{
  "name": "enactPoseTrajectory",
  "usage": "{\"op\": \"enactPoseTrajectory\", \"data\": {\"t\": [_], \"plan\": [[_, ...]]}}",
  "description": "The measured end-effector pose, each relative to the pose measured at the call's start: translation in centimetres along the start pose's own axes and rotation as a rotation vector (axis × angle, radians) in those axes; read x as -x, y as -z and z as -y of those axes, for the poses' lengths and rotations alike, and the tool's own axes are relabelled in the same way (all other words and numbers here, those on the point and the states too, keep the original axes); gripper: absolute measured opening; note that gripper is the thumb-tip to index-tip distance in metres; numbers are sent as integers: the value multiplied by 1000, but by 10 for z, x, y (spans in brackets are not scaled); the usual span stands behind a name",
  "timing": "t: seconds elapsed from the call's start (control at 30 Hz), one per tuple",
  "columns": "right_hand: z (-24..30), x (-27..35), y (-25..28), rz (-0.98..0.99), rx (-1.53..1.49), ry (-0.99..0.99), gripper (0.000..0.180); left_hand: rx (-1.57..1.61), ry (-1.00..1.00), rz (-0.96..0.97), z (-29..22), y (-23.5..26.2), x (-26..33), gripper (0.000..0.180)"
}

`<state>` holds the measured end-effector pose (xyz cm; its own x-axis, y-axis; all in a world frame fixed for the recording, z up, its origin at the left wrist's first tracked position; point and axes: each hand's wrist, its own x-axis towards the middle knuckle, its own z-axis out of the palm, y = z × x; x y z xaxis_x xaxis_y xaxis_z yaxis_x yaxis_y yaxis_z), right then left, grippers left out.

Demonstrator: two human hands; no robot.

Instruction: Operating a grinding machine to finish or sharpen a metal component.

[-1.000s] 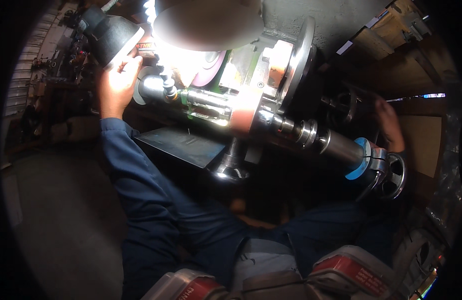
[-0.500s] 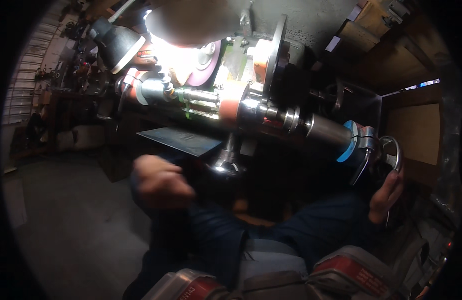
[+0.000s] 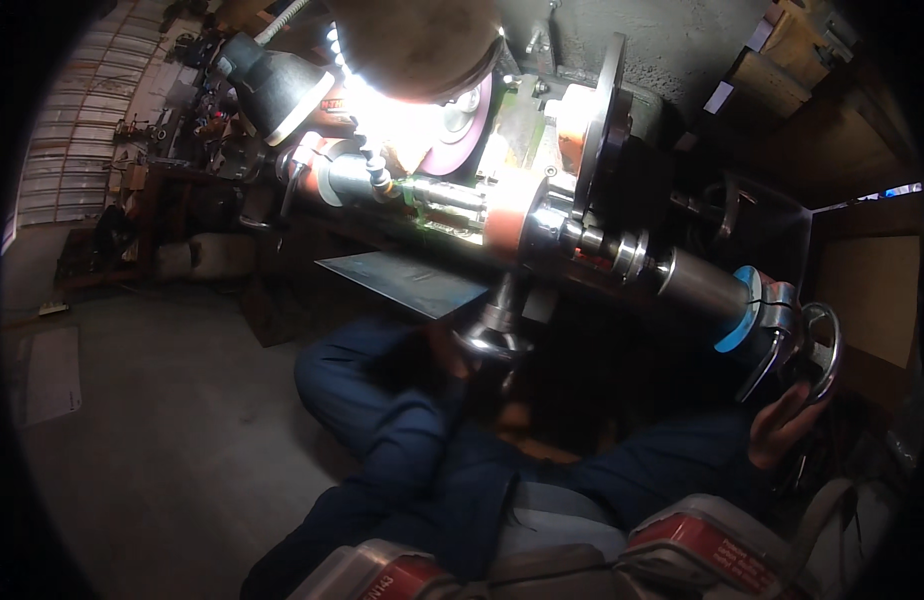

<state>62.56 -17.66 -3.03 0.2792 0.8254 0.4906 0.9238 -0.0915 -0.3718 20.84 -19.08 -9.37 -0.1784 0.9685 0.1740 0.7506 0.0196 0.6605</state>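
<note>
Handwheel (image 3: 817,350) against right hand (image 3: 782,425)

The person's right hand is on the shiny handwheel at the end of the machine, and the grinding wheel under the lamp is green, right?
Not quite. The right hand is on the handwheel, but the grinding wheel under the lamp is pink, not green. The head view shows it.

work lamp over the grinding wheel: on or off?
On. The lamp shows a lit row of bright points along its rim, and glare washes out the pink grinding wheel below it.
</note>
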Motion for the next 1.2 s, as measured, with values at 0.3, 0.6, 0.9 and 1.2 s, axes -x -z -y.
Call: {"op": "enactPoseTrajectory", "data": {"t": [0.3,0.6,0.9,1.2], "plan": [[-16,0,-9,-182,198,212,45,230,223,413,-1,32,-1,57],[-2,-4,-18,-197,142,69,45,151,262,411,4,8,-1,44],[1,-6,-24,-196,150,45,46,1269,860,1188,16,13,16,23],[4,-9,-32,-199,145,39,46,2028,1291,1335,47,-65,50,6]]}}
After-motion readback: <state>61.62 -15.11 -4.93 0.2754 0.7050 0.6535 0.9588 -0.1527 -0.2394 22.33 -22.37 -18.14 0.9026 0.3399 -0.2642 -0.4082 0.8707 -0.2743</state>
